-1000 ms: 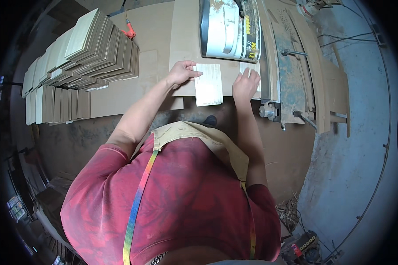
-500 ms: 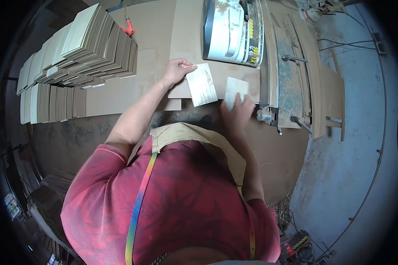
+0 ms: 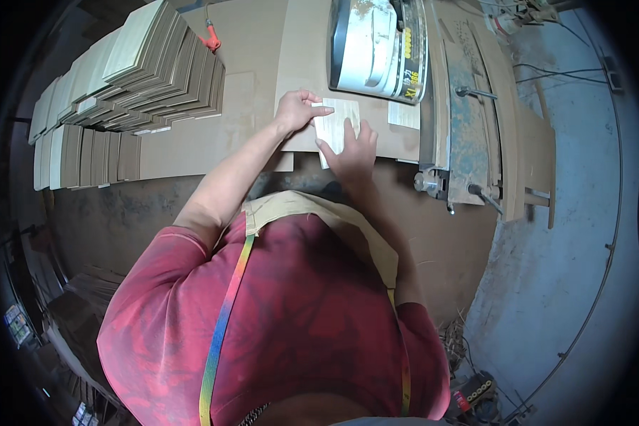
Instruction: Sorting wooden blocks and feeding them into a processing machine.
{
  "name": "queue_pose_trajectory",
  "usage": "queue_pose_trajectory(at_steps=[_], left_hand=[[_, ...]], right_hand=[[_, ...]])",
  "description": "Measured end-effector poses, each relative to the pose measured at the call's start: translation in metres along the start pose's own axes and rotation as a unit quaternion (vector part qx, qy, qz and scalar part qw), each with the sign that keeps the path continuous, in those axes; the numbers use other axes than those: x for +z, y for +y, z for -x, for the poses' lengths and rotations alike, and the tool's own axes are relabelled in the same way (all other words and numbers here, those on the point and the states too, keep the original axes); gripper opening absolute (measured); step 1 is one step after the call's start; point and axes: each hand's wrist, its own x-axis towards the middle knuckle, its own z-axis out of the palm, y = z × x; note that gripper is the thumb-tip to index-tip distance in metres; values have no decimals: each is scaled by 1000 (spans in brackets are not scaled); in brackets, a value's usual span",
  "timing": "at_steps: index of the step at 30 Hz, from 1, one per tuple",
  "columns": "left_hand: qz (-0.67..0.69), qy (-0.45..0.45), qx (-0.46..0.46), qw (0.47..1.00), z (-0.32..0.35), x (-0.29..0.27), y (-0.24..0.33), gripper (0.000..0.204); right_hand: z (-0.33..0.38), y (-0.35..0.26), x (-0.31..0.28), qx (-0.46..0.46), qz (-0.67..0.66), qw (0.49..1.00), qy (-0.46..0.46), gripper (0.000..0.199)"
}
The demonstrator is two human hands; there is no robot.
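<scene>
A thin pale wooden board [image 3: 331, 128] sits in front of me at the near edge of the workbench. My left hand [image 3: 300, 111] pinches its left side, thumb over the top face and fingers beneath. Across the board's lower right part lies my right hand [image 3: 355, 150], thumb and fingers spread apart on the face; whether it grips is not clear. A second pale flat piece [image 3: 403, 115] rests to the right, beside the white plastic container [image 3: 378, 53].
Tall stacks of similar boards [image 3: 138, 67] stand at the left. A red-handled tool [image 3: 211, 39] lies behind them. On the right is a metal machine bed [image 3: 468, 128] with levers, alongside a wall with cables [image 3: 571, 71].
My right hand has let go of the second pale piece, now lying by the container, and moved left onto the board. The board has shifted slightly right and away from me.
</scene>
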Motion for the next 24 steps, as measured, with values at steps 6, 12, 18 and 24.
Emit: queue_pose_trajectory(at_steps=[6, 12, 18, 24], left_hand=[[-9, -8, 1, 1000, -13, -12, -14, 34], [137, -89, 23, 986, -14, -35, -23, 29], [110, -50, 14, 993, -9, -13, -18, 22], [66, -25, -3, 998, -3, 3, -6, 19]], right_hand=[[38, 31, -26, 20, 57, 998, 10, 60], [8, 94, -15, 72, 211, 972, 75, 51], [-40, 84, 19, 4, 113, 986, 119, 45], [13, 9, 5, 0, -5, 1000, 16, 60]])
